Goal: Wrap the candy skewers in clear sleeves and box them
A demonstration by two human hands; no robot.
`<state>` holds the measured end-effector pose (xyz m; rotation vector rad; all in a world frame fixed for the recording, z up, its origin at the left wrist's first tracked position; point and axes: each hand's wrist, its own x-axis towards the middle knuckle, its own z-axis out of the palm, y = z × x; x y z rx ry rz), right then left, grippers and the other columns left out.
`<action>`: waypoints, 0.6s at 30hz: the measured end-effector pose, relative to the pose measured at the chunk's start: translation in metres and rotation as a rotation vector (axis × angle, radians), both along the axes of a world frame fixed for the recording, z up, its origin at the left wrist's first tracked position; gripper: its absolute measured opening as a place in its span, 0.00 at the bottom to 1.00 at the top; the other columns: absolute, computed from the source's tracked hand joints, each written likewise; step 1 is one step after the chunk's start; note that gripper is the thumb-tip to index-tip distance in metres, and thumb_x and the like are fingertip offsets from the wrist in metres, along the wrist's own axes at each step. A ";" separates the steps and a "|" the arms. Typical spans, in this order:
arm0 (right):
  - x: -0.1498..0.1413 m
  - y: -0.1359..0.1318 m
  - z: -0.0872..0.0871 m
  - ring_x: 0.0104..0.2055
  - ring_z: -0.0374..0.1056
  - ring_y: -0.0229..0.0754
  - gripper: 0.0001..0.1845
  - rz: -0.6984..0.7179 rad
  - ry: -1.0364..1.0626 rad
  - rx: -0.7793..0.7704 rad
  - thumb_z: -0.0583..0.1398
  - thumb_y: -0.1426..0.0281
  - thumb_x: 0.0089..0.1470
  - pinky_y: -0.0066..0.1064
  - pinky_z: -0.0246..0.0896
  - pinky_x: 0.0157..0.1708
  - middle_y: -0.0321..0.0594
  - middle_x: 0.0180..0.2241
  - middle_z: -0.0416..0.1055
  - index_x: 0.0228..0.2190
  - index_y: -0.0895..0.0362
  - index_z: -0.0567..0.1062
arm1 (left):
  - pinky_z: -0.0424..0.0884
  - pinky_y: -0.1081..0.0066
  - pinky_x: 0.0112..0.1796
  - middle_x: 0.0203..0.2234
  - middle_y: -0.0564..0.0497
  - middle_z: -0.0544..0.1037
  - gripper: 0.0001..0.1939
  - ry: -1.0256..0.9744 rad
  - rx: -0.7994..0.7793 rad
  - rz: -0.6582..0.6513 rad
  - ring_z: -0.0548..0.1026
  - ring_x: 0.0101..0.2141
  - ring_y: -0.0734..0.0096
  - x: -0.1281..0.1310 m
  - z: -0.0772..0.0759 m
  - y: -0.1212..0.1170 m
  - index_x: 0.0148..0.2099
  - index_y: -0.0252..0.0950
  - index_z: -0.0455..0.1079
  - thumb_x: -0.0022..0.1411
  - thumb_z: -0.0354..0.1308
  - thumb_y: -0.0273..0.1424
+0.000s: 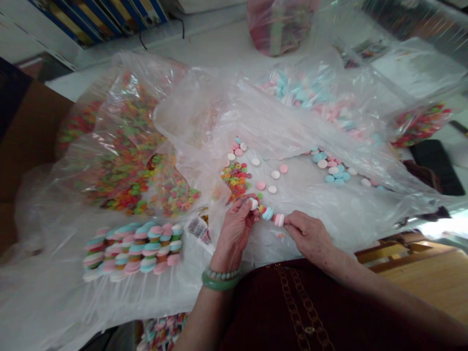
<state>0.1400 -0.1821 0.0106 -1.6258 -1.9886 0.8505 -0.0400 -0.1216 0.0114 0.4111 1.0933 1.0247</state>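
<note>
My left hand (236,229) and my right hand (309,236) both pinch a short row of pastel disc candies (268,213) held level between them. Any stick through the row is hidden. Just beyond my fingers, loose pink, white and teal discs (272,175) lie on clear plastic sheeting (314,214), beside a small heap of multicoloured ring candies (236,180). Left of my left hand lies a row of finished candy sticks (133,251), with stacked discs and rings on white sticks.
A large plastic bag of ring candies (120,146) lies at the left, and a bag of pastel discs (303,87) lies at the back. A jade bangle and a beaded bracelet (221,280) circle my left wrist. A wooden floor (424,278) shows at the lower right.
</note>
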 end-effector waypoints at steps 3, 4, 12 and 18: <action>0.002 -0.001 0.000 0.29 0.63 0.38 0.13 0.001 0.002 0.004 0.50 0.70 0.59 0.28 0.53 0.30 0.37 0.26 0.67 0.26 0.56 0.70 | 0.61 0.78 0.22 0.25 0.54 0.72 0.15 0.057 0.027 0.002 0.66 0.21 0.81 0.003 -0.003 -0.002 0.40 0.31 0.72 0.50 0.65 0.33; 0.002 -0.002 0.000 0.29 0.63 0.38 0.13 0.004 0.006 0.005 0.50 0.70 0.59 0.28 0.53 0.30 0.37 0.26 0.67 0.26 0.56 0.70 | 0.61 0.78 0.22 0.25 0.54 0.71 0.15 0.077 0.037 0.001 0.66 0.21 0.81 0.004 -0.004 -0.002 0.40 0.31 0.72 0.50 0.64 0.33; -0.002 0.000 0.000 0.29 0.64 0.38 0.11 -0.042 0.046 -0.042 0.51 0.72 0.58 0.28 0.53 0.30 0.38 0.27 0.69 0.27 0.57 0.71 | 0.59 0.75 0.22 0.23 0.55 0.67 0.14 0.466 0.199 -0.107 0.62 0.22 0.77 0.019 -0.016 -0.014 0.42 0.35 0.70 0.62 0.51 0.38; -0.010 0.005 0.000 0.27 0.62 0.37 0.11 -0.087 0.099 -0.109 0.52 0.74 0.56 0.28 0.52 0.30 0.36 0.24 0.68 0.24 0.56 0.71 | 0.64 0.72 0.32 0.29 0.51 0.71 0.12 0.813 0.361 -0.206 0.68 0.30 0.71 0.022 -0.017 -0.017 0.40 0.36 0.70 0.64 0.47 0.35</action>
